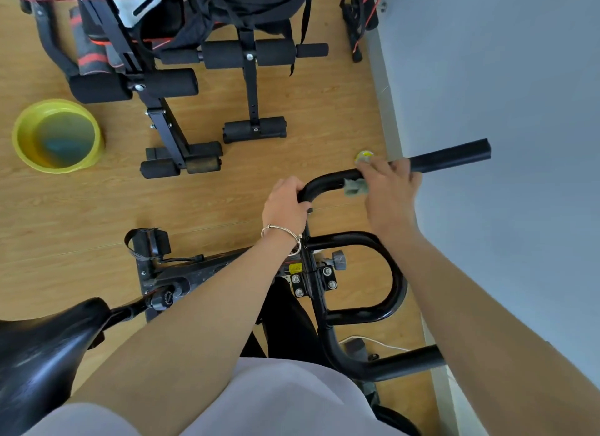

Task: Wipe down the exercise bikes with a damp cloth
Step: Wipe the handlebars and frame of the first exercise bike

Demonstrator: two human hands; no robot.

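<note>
Smooth black tubular handlebar [454,155] lying crosswise, long axis left to right, free end pointing at the pale wall [493,62], clasped at its rounded bend by the left grip [285,205] (thin metal bracelet [281,229] on the wrist), crumpled grey-green cloth [355,187] pinned against the tube under the curled right grip [389,185].

You have a yellow basin [24,143] of water on the wooden floor [308,104]. Just right of the basin stands a black bench [168,127], and farther right a second bench [251,88]. Far right of the basin, a small yellow disc [365,155] lies by the grey wall [503,62]. Up and right of the basin are resistance bands [357,13].
</note>
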